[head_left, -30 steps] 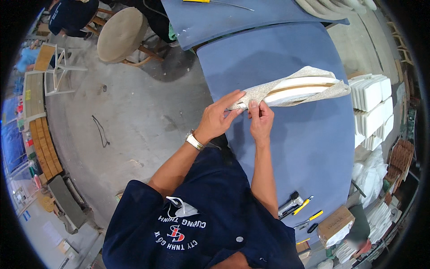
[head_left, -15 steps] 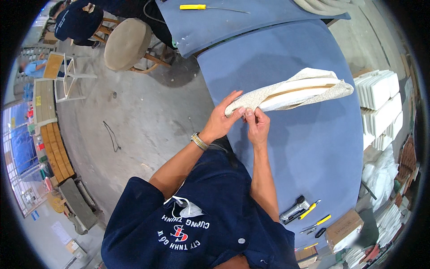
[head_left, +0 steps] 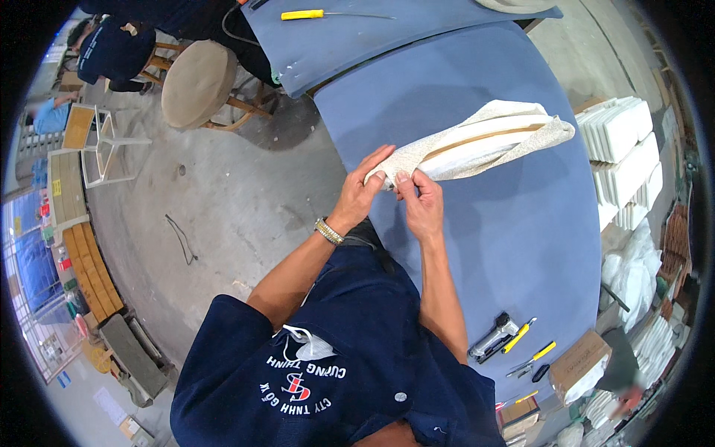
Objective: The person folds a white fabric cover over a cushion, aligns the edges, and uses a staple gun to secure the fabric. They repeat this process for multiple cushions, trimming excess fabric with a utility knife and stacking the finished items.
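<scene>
Head view: one long, slightly curved piece is held over the near-left part of the blue tabletop (head_left: 477,246); whether its underside touches the surface cannot be told. The piece consists of one white core (head_left: 514,123) with one brown strip (head_left: 484,135), partly wrapped in one speckled beige fabric cover (head_left: 555,135).

The left end is gripped between the thumb and fingers of the left hand (head_left: 357,190). The edge of the cover is pinched between the thumb and forefinger of the right hand (head_left: 424,208).

The piece is judged light and fairly stiff, the cover soft, pliable and not slippery. Support is best given at the covered end, with the loose edge taken in a fingertip pinch.

Counted on the tabletop, near the right forearm: one metal hand tool (head_left: 493,337) and two yellow-handled tools (head_left: 519,336). On the farther blue surface: one yellow-handled screwdriver (head_left: 302,14).
</scene>
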{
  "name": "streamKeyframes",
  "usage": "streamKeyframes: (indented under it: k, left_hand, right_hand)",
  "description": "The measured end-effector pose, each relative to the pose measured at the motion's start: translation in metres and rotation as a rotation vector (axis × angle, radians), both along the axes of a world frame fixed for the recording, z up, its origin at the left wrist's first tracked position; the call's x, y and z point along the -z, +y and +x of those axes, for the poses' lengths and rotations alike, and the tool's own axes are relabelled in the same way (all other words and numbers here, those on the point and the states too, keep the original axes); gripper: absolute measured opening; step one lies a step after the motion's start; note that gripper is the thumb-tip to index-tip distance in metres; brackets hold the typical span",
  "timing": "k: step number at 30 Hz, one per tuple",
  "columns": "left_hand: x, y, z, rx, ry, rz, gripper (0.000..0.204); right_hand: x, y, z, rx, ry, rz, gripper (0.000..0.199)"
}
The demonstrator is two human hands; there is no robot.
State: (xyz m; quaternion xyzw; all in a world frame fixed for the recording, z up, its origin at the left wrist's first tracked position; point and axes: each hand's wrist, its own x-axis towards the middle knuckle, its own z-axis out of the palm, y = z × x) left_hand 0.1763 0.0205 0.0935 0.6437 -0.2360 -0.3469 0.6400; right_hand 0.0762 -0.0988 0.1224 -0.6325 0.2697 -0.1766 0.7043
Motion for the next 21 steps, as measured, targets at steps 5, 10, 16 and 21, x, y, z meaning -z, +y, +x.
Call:
streamKeyframes:
  k: [5, 10, 16, 21]
  left_hand:
    - [-0.003, -0.004, -0.001, -0.036, -0.036, -0.020, 0.052]
    - [0.006, -0.002, -0.001, -0.043, -0.024, -0.030, 0.055]
    - [0.002, 0.000, 0.002, 0.000, -0.083, 0.041, 0.061]
    - [0.000, -0.001, 0.006, 0.014, -0.147, 0.079, 0.061]
  right_hand:
    - [-0.001, -0.001, -0.002, -0.009, 0.009, -0.072, 0.033]
    - [0.009, -0.004, -0.002, -0.019, -0.023, -0.155, 0.030]
    - [0.031, -0.003, -0.004, -0.027, -0.113, -0.111, 0.027]
    - [0.038, -0.002, -0.006, -0.041, -0.131, -0.083, 0.026]
